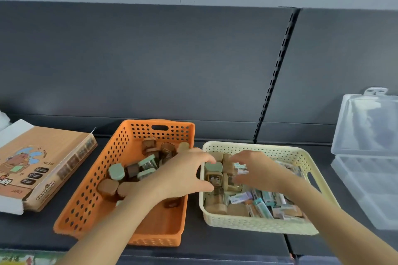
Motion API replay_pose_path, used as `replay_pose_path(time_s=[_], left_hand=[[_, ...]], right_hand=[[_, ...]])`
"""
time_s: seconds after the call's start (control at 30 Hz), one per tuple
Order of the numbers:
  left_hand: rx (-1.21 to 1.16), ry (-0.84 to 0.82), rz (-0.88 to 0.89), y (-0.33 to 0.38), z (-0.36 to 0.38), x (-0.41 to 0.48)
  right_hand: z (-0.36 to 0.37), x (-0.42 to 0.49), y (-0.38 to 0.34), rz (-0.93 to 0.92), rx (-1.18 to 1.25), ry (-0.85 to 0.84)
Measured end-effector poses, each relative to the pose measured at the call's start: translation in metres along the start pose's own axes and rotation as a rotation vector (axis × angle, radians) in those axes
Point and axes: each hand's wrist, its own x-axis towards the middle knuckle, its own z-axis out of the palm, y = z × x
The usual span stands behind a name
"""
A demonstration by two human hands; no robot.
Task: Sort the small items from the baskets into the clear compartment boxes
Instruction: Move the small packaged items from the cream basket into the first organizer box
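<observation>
Your orange basket is dotted with round holes; your cream basket has a fine woven-look lattice. The cardboard box is tan with a brown capybara print.

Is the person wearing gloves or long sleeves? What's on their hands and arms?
No gloves and no sleeves in view. The left hand and right hand are bare, and so are the left arm and right arm, right down to the picture's edge. I see no rings, watch or bracelets.

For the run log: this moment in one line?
left hand grips small jars in cream basket | right hand over basket, grip unclear | clear box open
</observation>
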Motion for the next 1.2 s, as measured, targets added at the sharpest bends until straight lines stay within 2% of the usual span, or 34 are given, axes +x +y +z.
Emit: replay_pose_path(time_s=[0.07, 0.2, 0.37, 0.6, 0.83, 0.93, 1.03, 1.2], left_hand=[[0.121, -0.060, 0.007, 0.004, 0.006, 0.007], [0.302, -0.119, 0.042, 0.011, 0.011, 0.014], [0.331, -0.262, 0.055, 0.022, 0.009, 0.014], [0.365, -0.342, 0.129, 0.015, 0.019, 0.022], [0.313, -0.223, 0.124, 0.016, 0.027, 0.032], [0.183, -0.143, 0.059, 0.014, 0.027, 0.034], [0.019, -0.029, 0.017, 0.012, 0.024, 0.035], [-0.096, 0.221, -0.013, 0.011, 0.017, 0.031]], right_hand=[[0.008, -0.002, 0.006, 0.019, 0.013, -0.038], [0.019, -0.001, 0.008, -0.003, 0.044, -0.010], [0.033, 0.004, 0.015, -0.036, -0.058, -0.003], [0.017, -0.003, 0.023, -0.006, 0.133, 0.002], [0.014, -0.008, 0.029, -0.039, 0.124, 0.076], [0.015, -0.012, 0.032, -0.021, 0.163, 0.111], [0.014, -0.013, 0.038, 0.011, 0.222, 0.141], [0.013, -0.005, 0.038, 0.052, 0.224, 0.199]])
